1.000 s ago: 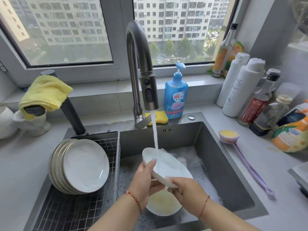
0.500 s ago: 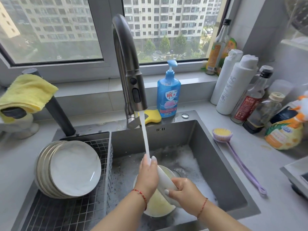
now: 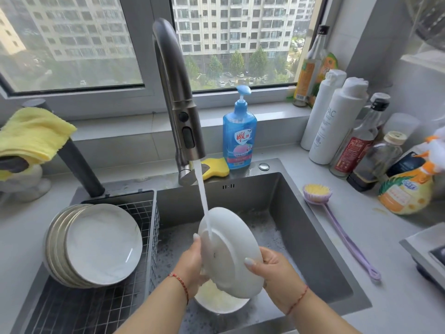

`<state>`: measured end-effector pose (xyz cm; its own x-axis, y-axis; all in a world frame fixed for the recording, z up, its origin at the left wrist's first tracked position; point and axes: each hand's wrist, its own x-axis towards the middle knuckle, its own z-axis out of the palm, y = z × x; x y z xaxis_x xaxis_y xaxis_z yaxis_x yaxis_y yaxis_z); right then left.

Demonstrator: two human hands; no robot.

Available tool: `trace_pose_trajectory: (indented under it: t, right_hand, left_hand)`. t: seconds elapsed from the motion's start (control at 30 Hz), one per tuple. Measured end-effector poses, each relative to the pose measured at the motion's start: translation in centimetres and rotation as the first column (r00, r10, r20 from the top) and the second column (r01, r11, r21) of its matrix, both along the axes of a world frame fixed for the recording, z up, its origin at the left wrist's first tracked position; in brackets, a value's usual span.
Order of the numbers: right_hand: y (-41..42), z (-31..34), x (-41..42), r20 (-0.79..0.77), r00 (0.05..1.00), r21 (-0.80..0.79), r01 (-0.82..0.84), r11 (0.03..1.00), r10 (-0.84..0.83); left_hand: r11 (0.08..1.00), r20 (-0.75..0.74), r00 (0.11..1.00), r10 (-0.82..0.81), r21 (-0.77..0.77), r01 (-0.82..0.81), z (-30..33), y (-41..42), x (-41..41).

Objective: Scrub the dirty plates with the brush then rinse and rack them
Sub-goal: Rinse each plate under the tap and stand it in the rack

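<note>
Left hand (image 3: 192,263) and right hand (image 3: 277,271) grip the white plate (image 3: 231,251) over the sink (image 3: 313,249), now turned underside-up under the water stream (image 3: 202,201); brush (image 3: 337,227) lies along the sink's right edge.

Blue soap bottle (image 3: 239,138) and yellow sponge (image 3: 215,167) at the sink's rear edge. Yellow cloth (image 3: 33,135) at counter's left edge. Condiment bottles (image 3: 356,143) grouped at the right rear corner.

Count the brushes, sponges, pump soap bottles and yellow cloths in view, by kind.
brush: 1
sponge: 1
pump soap bottle: 1
yellow cloth: 1
Total: 4
</note>
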<state>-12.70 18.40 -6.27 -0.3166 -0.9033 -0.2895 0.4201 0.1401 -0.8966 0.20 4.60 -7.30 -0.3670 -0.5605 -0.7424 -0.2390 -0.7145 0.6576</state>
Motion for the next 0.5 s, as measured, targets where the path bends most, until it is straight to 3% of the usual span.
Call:
trace_pose_trajectory:
  t: [0.3, 0.5]
  right_hand:
    - [-2.2, -1.3, 0.1, 0.341, 0.918, 0.016, 0.210, 0.978, -0.203]
    - [-3.0, -2.8, 0.7, 0.593, 0.743, 0.094, 0.318, 0.944, -0.309]
  left_hand:
    - [0.991, -0.023, 0.993, 0.112, 0.075, -0.110, -0.2, 0.1, 2.2]
    - [0.946, -0.112, 0.947, 0.302, 0.158, -0.283, -0.3, -0.3, 4.1]
